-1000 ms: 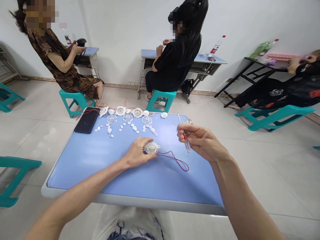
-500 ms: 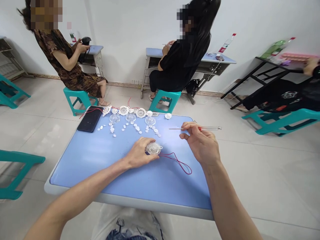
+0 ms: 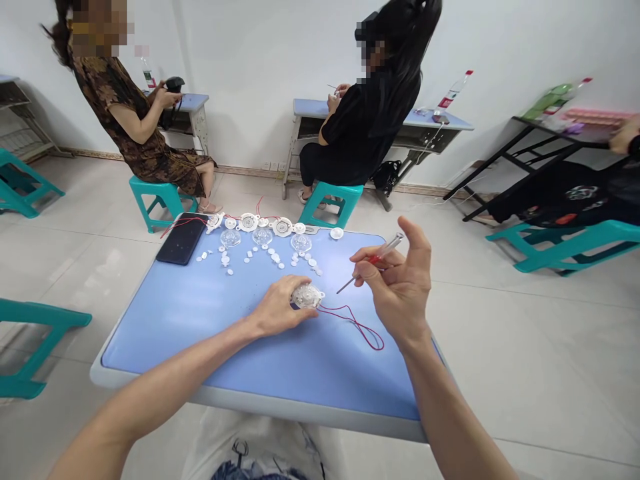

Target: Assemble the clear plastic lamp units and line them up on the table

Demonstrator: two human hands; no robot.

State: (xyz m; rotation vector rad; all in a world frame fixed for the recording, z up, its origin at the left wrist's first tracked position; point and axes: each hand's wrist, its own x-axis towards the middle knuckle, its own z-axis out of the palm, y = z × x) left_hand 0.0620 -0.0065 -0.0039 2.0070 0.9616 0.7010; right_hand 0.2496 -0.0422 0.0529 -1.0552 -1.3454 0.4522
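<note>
Hand L point(image 3: 280, 305) clamped on clear disc point(image 3: 307, 295); hand R point(image 3: 403, 287) gripping screwdriver point(image 3: 389, 247) tip-down, 1 finger point(image 3: 419, 248) up.

Blue tabletop point(image 3: 165, 320) with black phone point(image 3: 181, 240), clear casings point(image 3: 231, 238), small white parts point(image 3: 313, 263)

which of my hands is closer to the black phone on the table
Left. Your left hand, around the clear round part, is right of the phone and nearer you. Your right hand, gripping the screwdriver, is farther off to the right.
</note>
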